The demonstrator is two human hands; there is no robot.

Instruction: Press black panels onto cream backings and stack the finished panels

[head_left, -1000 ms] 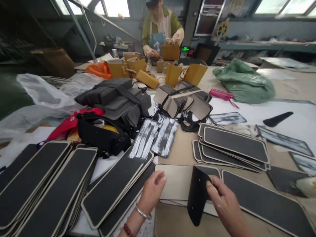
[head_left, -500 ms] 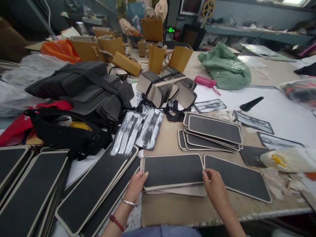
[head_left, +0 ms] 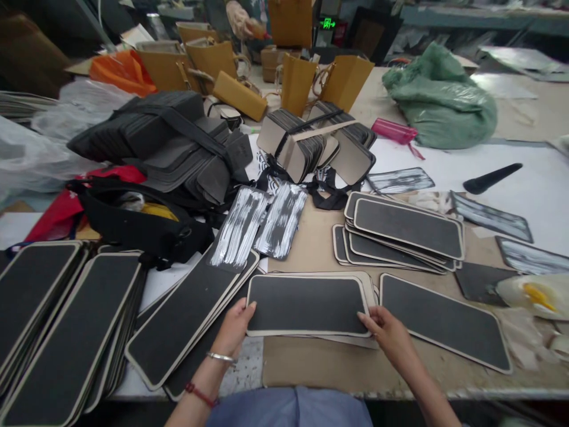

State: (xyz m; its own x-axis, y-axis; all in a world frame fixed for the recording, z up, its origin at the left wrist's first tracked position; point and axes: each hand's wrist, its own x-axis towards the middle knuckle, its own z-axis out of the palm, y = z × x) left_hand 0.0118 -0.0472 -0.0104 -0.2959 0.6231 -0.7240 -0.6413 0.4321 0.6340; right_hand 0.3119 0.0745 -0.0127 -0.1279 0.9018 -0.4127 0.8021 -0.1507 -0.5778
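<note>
Between my two hands is a dark rectangular panel [head_left: 306, 305] with rounded corners and a pale border. My left hand [head_left: 235, 325] grips its left end, thumb on top. At its right end my right hand [head_left: 386, 329] pinches the edge between thumb and fingers. Under this panel lie one or more pale-edged pieces, showing along its back and right edges. Just right of my right hand rests another dark panel [head_left: 444, 320], flat on the brown board [head_left: 320, 365]. Behind it sits a pile of similar panels [head_left: 404, 228]. Long dark panels [head_left: 191, 320] lie slanted beside my left hand.
More panel stacks [head_left: 75, 338] fill the left. Two white-streaked dark pieces [head_left: 280, 222] lie ahead, near strapped bundles [head_left: 293, 145] and a black bag [head_left: 142, 222]. Mustard handbags [head_left: 297, 83] and a green plastic bag [head_left: 440, 101] stand farther back. A co-worker's hand [head_left: 240, 21] shows at the top.
The held panel has shifted left off the pieces beneath, its left end now past them. Both hands keep hold of its ends. The view has tilted down and turned slightly left.
</note>
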